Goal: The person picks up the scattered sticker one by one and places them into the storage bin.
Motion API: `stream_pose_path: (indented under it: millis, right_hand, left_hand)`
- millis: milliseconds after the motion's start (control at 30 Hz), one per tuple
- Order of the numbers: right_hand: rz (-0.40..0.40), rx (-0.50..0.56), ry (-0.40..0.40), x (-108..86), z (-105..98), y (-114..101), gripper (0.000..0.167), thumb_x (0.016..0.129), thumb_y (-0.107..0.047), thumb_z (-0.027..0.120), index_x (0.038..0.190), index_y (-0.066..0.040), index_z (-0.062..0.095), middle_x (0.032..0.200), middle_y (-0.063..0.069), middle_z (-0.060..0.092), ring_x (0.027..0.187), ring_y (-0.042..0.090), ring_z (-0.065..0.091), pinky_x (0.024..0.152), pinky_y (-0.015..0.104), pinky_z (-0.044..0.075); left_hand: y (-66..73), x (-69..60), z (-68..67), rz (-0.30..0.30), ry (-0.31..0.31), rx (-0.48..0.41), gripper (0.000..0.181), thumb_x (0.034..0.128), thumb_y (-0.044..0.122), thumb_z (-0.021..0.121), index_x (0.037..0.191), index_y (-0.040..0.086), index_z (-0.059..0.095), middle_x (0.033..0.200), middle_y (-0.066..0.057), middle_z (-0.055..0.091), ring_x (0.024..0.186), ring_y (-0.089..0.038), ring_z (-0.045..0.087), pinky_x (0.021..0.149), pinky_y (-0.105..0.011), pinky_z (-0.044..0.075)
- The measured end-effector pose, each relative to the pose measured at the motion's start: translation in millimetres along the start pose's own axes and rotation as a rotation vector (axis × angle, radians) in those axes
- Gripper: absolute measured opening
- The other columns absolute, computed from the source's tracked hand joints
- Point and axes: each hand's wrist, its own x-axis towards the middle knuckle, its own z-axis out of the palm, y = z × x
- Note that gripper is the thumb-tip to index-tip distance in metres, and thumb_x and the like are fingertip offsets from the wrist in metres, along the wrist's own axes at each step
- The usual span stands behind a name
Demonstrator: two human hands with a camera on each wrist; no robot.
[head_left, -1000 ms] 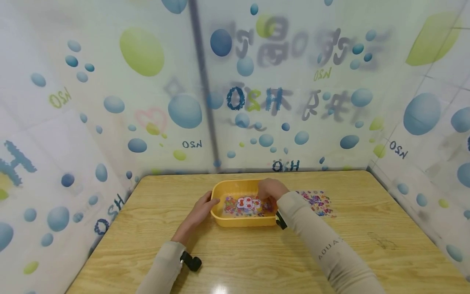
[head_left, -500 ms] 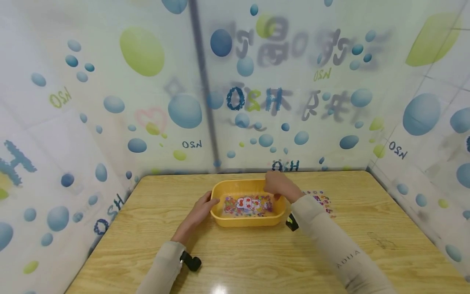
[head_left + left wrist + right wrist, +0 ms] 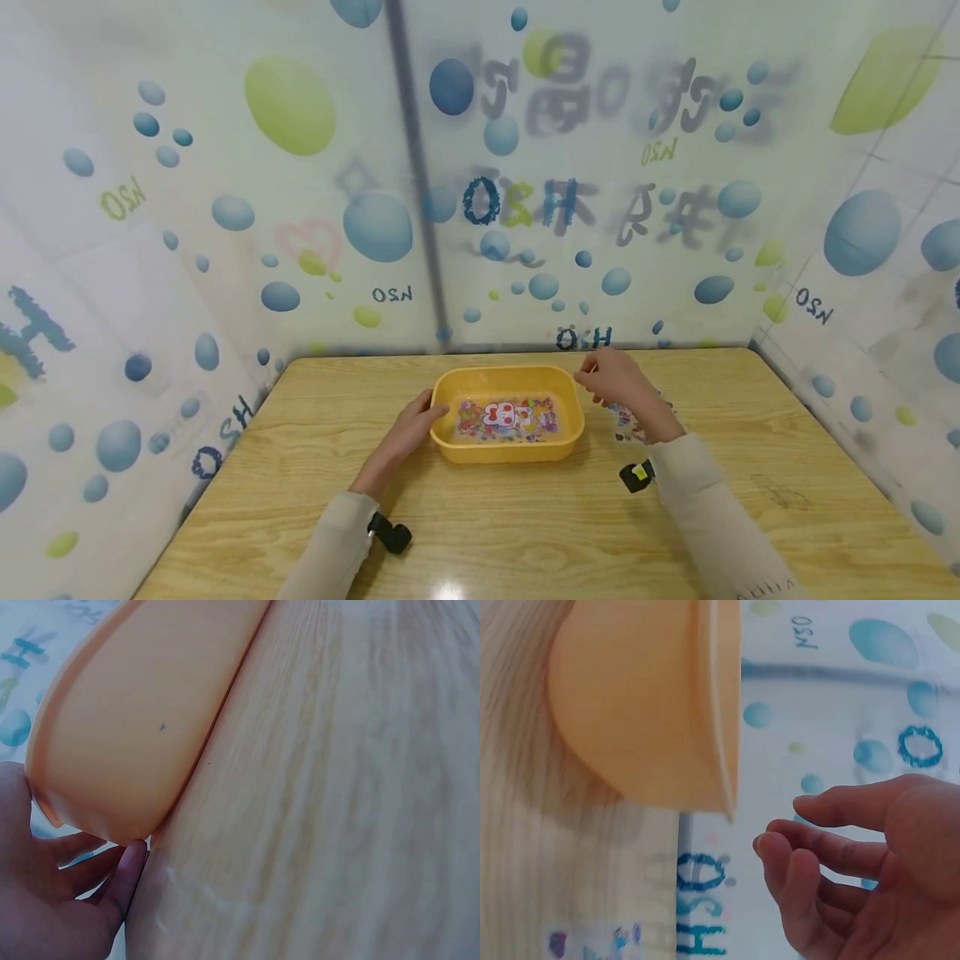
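A yellow plastic basin point(image 3: 487, 453) stands upright on the table, its inner floor covered by colourful stickers point(image 3: 506, 417) with red-and-white cartoon faces. My left hand point(image 3: 405, 427) holds the basin's left end, thumb over the rim and fingers along the outer wall. In the left wrist view, fingertips touch the basin's outer side point(image 3: 150, 712). Just right of the basin's far right corner, my right hand point(image 3: 621, 385) hovers with loosely bent fingers. The right wrist view shows thumb and fingertips apart, nothing between them. Beneath this hand lies a sheet of small colourful stickers point(image 3: 632, 427), partly hidden.
The wooden table point(image 3: 480, 517) ends at a white wall curtain point(image 3: 645, 250) printed with blue and green drops. A faint dark outline point(image 3: 780, 492) marks the tabletop at the right. Black wrist cameras point(image 3: 390, 533) sit on both sleeves.
My right hand has come up out of the basin and moved right, past its rim to above the sticker sheet. The left hand and the basin have stayed in place.
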Motion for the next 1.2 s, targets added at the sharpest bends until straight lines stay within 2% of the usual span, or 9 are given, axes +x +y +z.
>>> stream_pose_path:
  millis: [200, 433, 733, 833, 1033, 1200]
  right_hand:
    - [0.027, 0.023, 0.071, -14.3, -4.0, 33.9, 0.028, 0.101, -0.02, 0.061, 0.113, 0.002, 0.073, 0.1, 0.017, 0.074, 0.076, 0.029, 0.072, 0.065, 0.032, 0.06]
    - [0.027, -0.014, 0.11, -27.4, -6.2, 67.0, 0.029, 0.1, -0.019, 0.062, 0.114, 0.004, 0.072, 0.11, 0.023, 0.072, 0.086, 0.026, 0.07, 0.077, 0.043, 0.063]
    - [0.025, -0.098, 0.096, -38.5, -15.2, 98.6, 0.031, 0.098, -0.018, 0.065, 0.116, 0.007, 0.07, 0.113, 0.028, 0.071, 0.097, 0.037, 0.068, 0.084, 0.053, 0.06]
    - [0.015, -0.115, 0.094, -40.0, -18.7, 106.5, 0.031, 0.098, -0.017, 0.066, 0.114, 0.009, 0.07, 0.11, 0.029, 0.071, 0.095, 0.039, 0.069, 0.082, 0.053, 0.06]
    - [0.071, -0.1, 0.068, -45.1, -24.3, 120.0, 0.035, 0.097, -0.019, 0.066, 0.117, 0.01, 0.068, 0.111, 0.031, 0.071, 0.095, 0.04, 0.069, 0.079, 0.053, 0.06]
    - [0.116, -0.128, 0.044, -44.1, -27.2, 130.2, 0.045, 0.095, -0.023, 0.069, 0.125, 0.011, 0.065, 0.122, 0.035, 0.066, 0.107, 0.049, 0.065, 0.087, 0.059, 0.056]
  left_hand:
    - [-0.1, -0.1, 0.4, -0.001, 0.0, -0.007, 0.062, 0.1072, 0.031, 0.05, 0.16, 0.002, 0.034, 0.164, -0.022, 0.039, 0.152, -0.038, 0.038, 0.124, -0.055, 0.033]
    - [0.8, -2.0, -0.3, -0.007, 0.007, -0.002, 0.063, 0.1067, 0.032, 0.051, 0.16, 0.002, 0.034, 0.164, -0.022, 0.038, 0.153, -0.038, 0.037, 0.124, -0.056, 0.033]
    - [2.9, -0.9, -0.2, -0.014, 0.007, -0.003, 0.063, 0.1065, 0.033, 0.051, 0.159, 0.003, 0.035, 0.164, -0.021, 0.038, 0.154, -0.038, 0.035, 0.126, -0.055, 0.031]
    - [4.2, -0.4, -0.6, -0.006, 0.003, -0.008, 0.063, 0.1066, 0.033, 0.051, 0.159, 0.003, 0.035, 0.164, -0.022, 0.038, 0.154, -0.038, 0.034, 0.126, -0.055, 0.03]
    - [2.8, 0.1, -0.1, -0.005, -0.002, -0.003, 0.065, 0.1068, 0.033, 0.051, 0.16, 0.001, 0.033, 0.165, -0.023, 0.036, 0.154, -0.038, 0.034, 0.126, -0.055, 0.03]
    - [3.6, -0.8, 0.5, -0.016, 0.001, -0.004, 0.066, 0.1063, 0.034, 0.052, 0.16, 0.001, 0.033, 0.165, -0.023, 0.036, 0.154, -0.039, 0.034, 0.126, -0.056, 0.03]
